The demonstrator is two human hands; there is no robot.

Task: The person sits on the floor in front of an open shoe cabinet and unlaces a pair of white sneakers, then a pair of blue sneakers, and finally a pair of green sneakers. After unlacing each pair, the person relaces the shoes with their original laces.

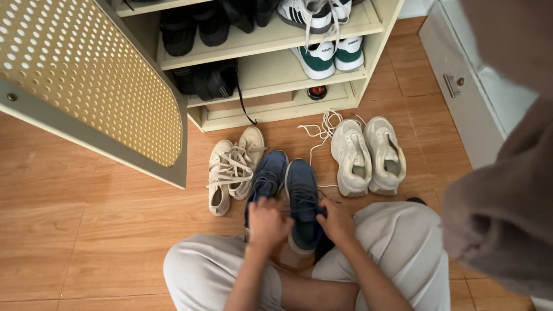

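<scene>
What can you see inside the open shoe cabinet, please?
Inside the shoe cabinet, black shoes sit on an upper shelf, green-and-white sneakers and more black shoes below, and a small round object on the bottom. The perforated door hides the left side.

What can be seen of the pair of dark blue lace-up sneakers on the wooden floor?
The pair of dark blue lace-up sneakers looks like knit or mesh fabric with matching blue laces and pale soles. Both stand upright side by side, toes towards the open cream shoe cabinet, between cream canvas high-tops and chunky beige trainers. The left hand covers one heel and the right hand grips the other near its collar.
</scene>
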